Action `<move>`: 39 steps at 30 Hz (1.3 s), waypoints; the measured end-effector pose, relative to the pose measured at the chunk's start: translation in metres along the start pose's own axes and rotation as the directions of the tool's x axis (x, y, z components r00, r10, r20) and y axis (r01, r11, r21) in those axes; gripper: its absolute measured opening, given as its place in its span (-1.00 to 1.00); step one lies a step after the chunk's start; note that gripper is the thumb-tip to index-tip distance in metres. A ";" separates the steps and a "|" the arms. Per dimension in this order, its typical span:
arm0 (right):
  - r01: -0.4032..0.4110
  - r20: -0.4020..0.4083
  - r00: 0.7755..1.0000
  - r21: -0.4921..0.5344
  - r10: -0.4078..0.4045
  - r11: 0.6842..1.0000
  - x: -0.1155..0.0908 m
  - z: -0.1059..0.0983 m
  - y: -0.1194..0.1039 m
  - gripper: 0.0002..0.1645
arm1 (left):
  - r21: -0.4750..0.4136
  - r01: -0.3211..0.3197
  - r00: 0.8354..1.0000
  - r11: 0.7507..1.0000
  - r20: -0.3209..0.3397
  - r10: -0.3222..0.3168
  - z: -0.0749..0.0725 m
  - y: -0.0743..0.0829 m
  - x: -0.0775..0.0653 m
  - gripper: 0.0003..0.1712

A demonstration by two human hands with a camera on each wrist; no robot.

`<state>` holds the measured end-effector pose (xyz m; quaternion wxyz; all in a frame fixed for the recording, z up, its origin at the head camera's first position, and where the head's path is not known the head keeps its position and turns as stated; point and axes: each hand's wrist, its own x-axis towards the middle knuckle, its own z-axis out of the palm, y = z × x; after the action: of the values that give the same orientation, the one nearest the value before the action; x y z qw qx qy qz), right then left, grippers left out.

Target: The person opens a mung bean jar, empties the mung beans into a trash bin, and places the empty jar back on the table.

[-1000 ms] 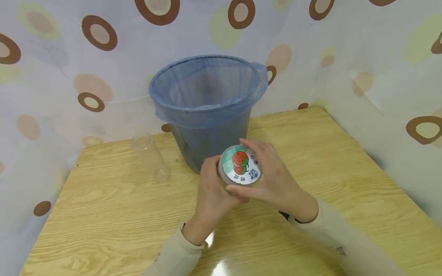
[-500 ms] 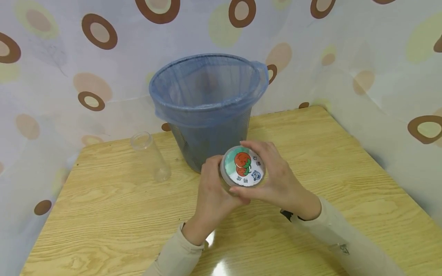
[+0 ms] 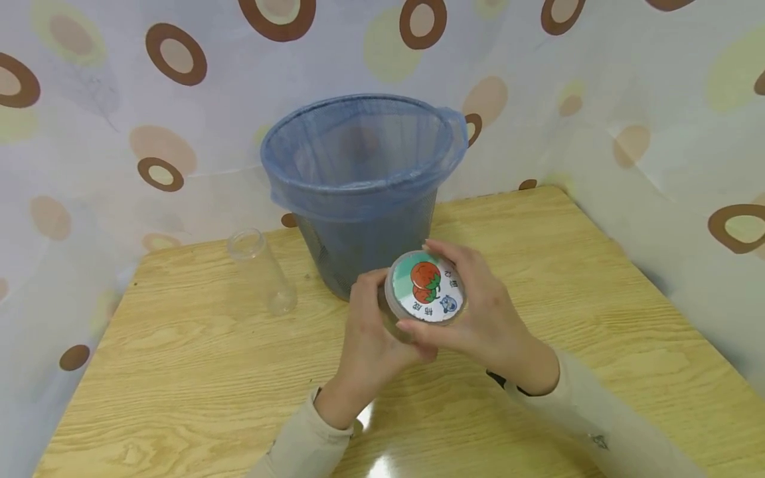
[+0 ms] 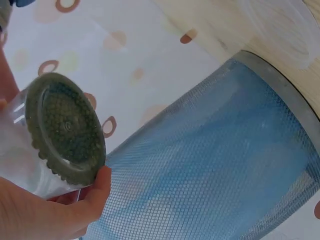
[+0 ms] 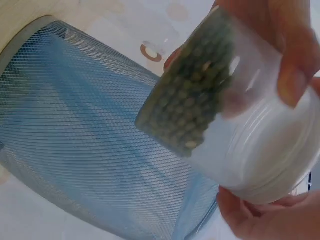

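Both hands hold one clear plastic jar in front of the bin. My left hand (image 3: 366, 332) grips the jar's body from the left. The fingers of my right hand (image 3: 487, 318) and its thumb are curled round the edge of the round lid (image 3: 425, 287), which bears a picture of red fruit on white and pale green. Through the wall of the jar (image 5: 215, 150) a layer of small green beans (image 5: 185, 97) shows at the base. In the left wrist view the jar's base (image 4: 67, 127) faces the camera, with a left fingertip at its edge.
A mesh bin (image 3: 364, 249) lined with a blue plastic bag (image 3: 352, 202) stands behind the hands. To its left a clear, lidless cylinder (image 3: 263, 275) stands on the wooden table (image 3: 197, 372). Patterned cloth walls (image 3: 215, 113) close off the back and the sides.
The lid has shifted slightly to the right together with the right hand, and more of the jar's side shows below it. Both hands keep their grip.
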<state>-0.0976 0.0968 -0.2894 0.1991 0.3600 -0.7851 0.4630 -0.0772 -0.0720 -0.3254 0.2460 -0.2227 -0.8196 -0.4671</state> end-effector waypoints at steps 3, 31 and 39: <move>0.000 -0.047 0.999 -0.001 0.000 1.000 0.000 0.000 -0.002 0.09 | 0.034 -0.024 0.999 0.999 -0.044 0.026 0.001 0.001 0.001 -0.02; 0.031 0.153 0.985 0.330 -0.086 0.944 0.002 -0.018 0.015 0.07 | -0.260 0.178 0.933 0.949 0.351 -0.079 -0.017 -0.003 0.006 -0.09; 0.099 0.238 0.952 0.352 -0.192 0.931 0.007 -0.027 0.020 0.02 | -0.329 0.258 0.886 0.908 0.456 -0.086 -0.019 -0.002 0.008 -0.10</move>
<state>-0.1176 0.1240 -0.2836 0.0606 0.5056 -0.6850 0.5210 -0.0807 -0.0887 -0.3132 -0.0328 -0.2888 -0.7637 -0.5765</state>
